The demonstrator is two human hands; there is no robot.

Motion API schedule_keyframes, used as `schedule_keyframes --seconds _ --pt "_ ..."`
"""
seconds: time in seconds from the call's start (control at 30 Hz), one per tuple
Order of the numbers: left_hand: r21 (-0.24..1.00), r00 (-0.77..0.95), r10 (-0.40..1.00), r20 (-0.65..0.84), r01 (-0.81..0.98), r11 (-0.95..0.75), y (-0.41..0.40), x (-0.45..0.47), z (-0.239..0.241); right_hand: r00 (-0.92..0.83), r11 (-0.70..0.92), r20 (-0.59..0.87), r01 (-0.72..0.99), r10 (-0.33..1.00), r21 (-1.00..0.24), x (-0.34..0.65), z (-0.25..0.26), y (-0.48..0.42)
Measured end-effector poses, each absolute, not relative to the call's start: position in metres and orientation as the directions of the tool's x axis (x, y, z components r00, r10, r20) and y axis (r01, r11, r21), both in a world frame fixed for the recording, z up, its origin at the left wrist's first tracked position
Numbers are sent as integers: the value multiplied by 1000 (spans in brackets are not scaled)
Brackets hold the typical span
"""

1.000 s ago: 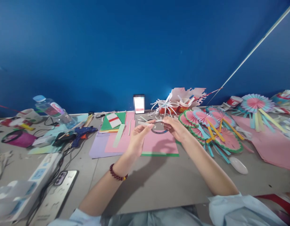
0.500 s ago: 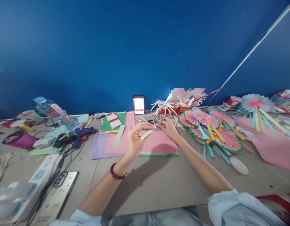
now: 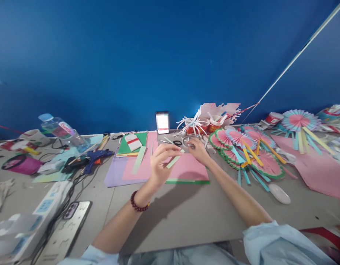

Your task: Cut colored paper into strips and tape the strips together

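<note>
My left hand (image 3: 161,163), wearing a dark red bead bracelet (image 3: 139,201), pinches a pale green paper strip (image 3: 174,162) above pink paper sheets (image 3: 188,167). To its right, my right hand (image 3: 199,150) has its fingers curled together beside a pale ring-shaped thing (image 3: 186,141). Whatever is between those fingertips is too small to make out. Black-handled scissors (image 3: 177,142) lie just beyond, between the hands. Another pale green strip (image 3: 138,160) rests on the sheets left of my left hand.
A phone (image 3: 162,123) leans against the blue wall. Pleated paper fans (image 3: 247,141) and a white mouse (image 3: 279,194) lie to the right. Leftward are a blue glue gun (image 3: 94,158), a tilted bottle (image 3: 63,129), a power strip (image 3: 45,209) and another phone (image 3: 73,224).
My right hand has drawn slightly back and its fingers have curled in. The strip in my left hand has tipped a little, and the scissors' handles now show more.
</note>
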State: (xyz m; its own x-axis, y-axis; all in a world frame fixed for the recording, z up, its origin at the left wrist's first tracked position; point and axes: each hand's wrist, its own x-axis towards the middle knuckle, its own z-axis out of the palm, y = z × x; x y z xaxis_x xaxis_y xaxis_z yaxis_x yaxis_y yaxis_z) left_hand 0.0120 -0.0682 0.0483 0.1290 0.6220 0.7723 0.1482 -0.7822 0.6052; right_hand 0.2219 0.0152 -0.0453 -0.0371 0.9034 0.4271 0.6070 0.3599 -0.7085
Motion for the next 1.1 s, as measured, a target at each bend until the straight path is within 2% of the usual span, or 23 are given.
schedule_keyframes --seconds 0.07,0.17,0.3,0.53,0.77,0.87,1.0,1.1 --pt "611 125 628 768 149 -778 -69 11 47 -43 365 396 491 917 -791 213 -24 6" --pt "604 114 623 774 160 -780 -69 10 47 -166 262 230 210 959 -942 201 13 -17" --pt "577 108 597 795 172 -799 -67 11 47 -347 186 193 -55 918 -981 192 50 -50" --pt "561 121 588 800 197 -804 -66 14 46 -281 165 167 -33 945 -986 183 69 -69" --pt "581 203 618 760 216 -785 -63 12 50 -57 173 173 -2 983 -985 188 61 -58" --pt "574 210 609 765 209 -792 -61 10 49 -16 151 150 12 989 -989 191 57 -56" --pt "626 162 657 736 208 -752 -59 9 49 -53 123 124 -16 991 -992 193 54 -53" --pt "726 62 741 669 161 -669 -59 9 50 -52 139 140 -21 989 -990 194 55 -51"
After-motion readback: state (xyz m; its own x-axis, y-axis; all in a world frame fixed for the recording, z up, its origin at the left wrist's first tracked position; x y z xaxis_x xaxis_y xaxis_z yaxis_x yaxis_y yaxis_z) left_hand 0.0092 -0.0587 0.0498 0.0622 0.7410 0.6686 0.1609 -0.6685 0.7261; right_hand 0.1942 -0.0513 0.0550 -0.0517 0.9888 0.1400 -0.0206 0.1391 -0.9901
